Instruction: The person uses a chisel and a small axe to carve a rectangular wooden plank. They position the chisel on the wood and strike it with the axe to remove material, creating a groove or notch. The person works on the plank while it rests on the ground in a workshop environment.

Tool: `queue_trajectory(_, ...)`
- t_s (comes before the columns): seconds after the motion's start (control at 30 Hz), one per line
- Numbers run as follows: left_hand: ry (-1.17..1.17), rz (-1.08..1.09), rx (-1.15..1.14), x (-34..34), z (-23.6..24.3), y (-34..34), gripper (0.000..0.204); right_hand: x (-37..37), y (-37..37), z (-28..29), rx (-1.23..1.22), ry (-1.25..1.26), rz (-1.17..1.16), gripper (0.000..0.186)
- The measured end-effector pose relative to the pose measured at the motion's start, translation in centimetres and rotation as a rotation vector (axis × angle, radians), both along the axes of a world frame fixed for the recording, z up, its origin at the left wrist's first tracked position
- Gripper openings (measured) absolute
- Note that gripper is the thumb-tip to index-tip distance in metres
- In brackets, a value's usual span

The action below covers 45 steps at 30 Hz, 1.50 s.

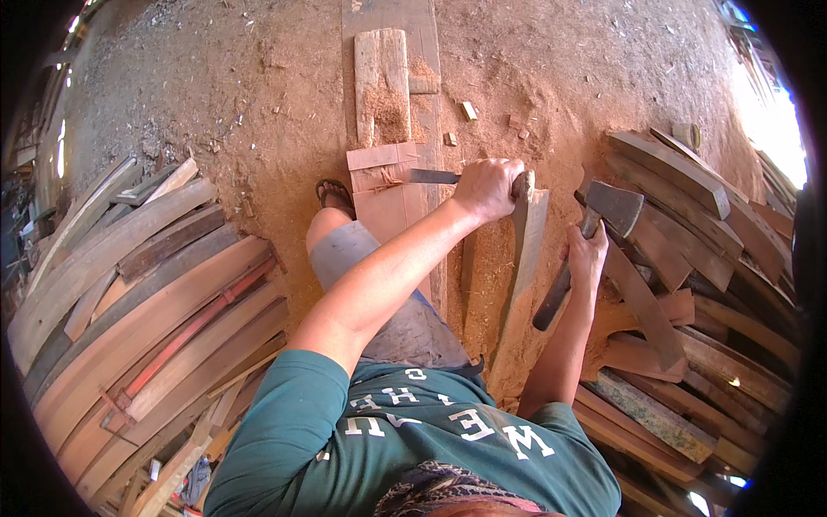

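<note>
My left hand (489,191) is closed around a chisel (435,177). Its dark flat blade points left, and the tip meets a reddish-brown wooden piece (388,202) with a few curled shavings at the contact. The butt of the handle shows at the right side of my fist. In my right hand (589,250) is a hatchet (613,207), gripped close below its head. The dark handle of the hatchet slants down to the left, and its head is raised to the right of the chisel.
A pale weathered wood block (382,86) lies ahead on a long plank (422,26). A narrow board (524,250) stands between my arms. Curved planks (155,319) with a red bar clamp (185,345) are stacked left; cut timber (672,258) is piled right. Sawdust covers the ground.
</note>
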<state>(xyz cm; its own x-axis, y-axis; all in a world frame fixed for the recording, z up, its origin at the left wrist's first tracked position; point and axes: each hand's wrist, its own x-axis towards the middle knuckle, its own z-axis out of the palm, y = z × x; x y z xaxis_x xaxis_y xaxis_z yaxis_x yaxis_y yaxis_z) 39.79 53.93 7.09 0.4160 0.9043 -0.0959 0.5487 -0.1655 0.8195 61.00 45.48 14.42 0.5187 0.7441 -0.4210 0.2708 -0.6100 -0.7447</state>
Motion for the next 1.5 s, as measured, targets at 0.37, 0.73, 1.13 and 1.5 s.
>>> queue_trajectory(0.37, -0.025, 0.103, 0.096, 0.1, 0.5, 0.6, 0.011, 0.2, 3.8, 5.1, 0.244, -0.102, 0.009, 0.01)
queue_trajectory(0.73, 0.042, 0.103, -0.076, -0.3, 0.3, 0.9, 0.025, -3.0, 5.2, -1.3, 0.05, -0.272, 0.425, 0.035)
queue_trajectory(1.13, 0.176, 0.064, 0.084, -3.0, -1.1, -0.7, 0.012, -5.9, 4.6, -2.8, 0.154, -0.241, 0.493, 0.022)
queue_trajectory(1.5, 0.077, 0.091, -0.048, -0.9, 0.0, 0.7, 0.013, -0.7, 6.3, 2.8, 0.206, -0.006, 0.106, 0.022)
